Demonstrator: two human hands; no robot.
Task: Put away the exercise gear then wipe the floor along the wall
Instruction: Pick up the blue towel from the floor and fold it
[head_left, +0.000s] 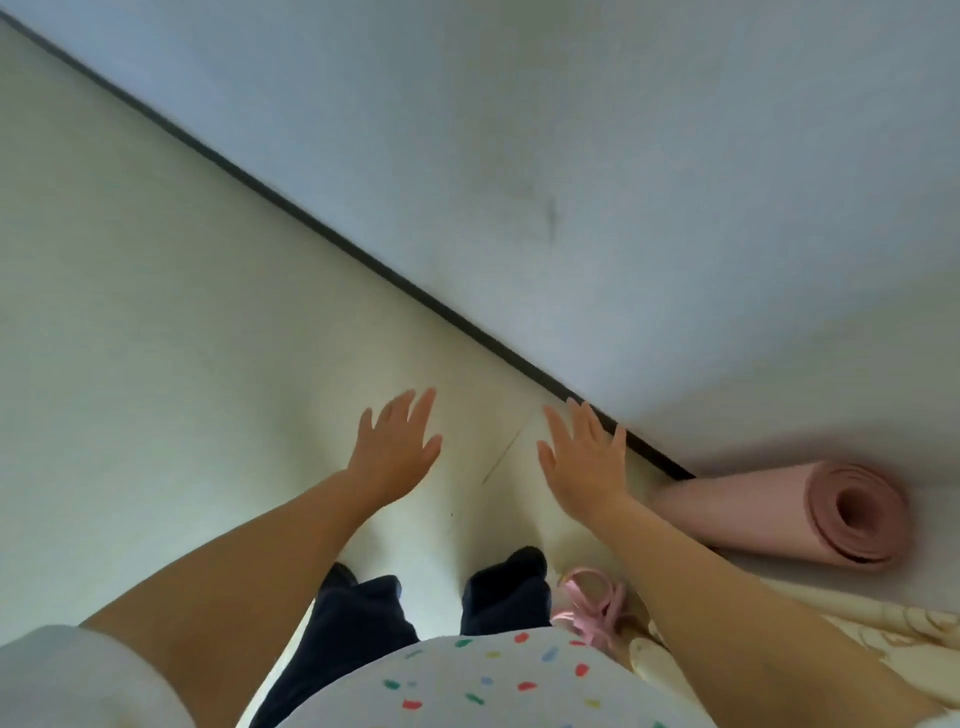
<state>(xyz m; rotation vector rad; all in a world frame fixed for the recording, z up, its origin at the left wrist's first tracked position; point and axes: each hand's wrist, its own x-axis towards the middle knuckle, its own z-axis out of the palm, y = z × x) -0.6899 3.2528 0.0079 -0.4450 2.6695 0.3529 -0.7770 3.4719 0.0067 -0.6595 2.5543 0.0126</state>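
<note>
**A:** How far along does the person look?

**B:** Early, most likely. The rolled pink mat (810, 512) lies on the floor (156, 312) against the foot of the wall (623, 182), at the right end of the dark skirting strip (363, 260). It is rolled up, which counts for something, but whether that spot is its storage place cannot be told.

**A:** And the other gear?

**B:** A pink looped band (592, 597), perhaps a resistance band since the view is soft there, sits on the floor just beside the person's right foot (511, 582). It is not put away, as far as can be judged.

**A:** What are the hands doing?

**B:** Both are out in front with nothing in them. The left hand (397, 447) has its fingers straight and spread above bare floor; the right hand (584, 462) is likewise released, its fingertips near the skirting strip.

**A:** Any wiping?

**B:** No cloth or mop shows, so that stage appears not yet begun.
</note>
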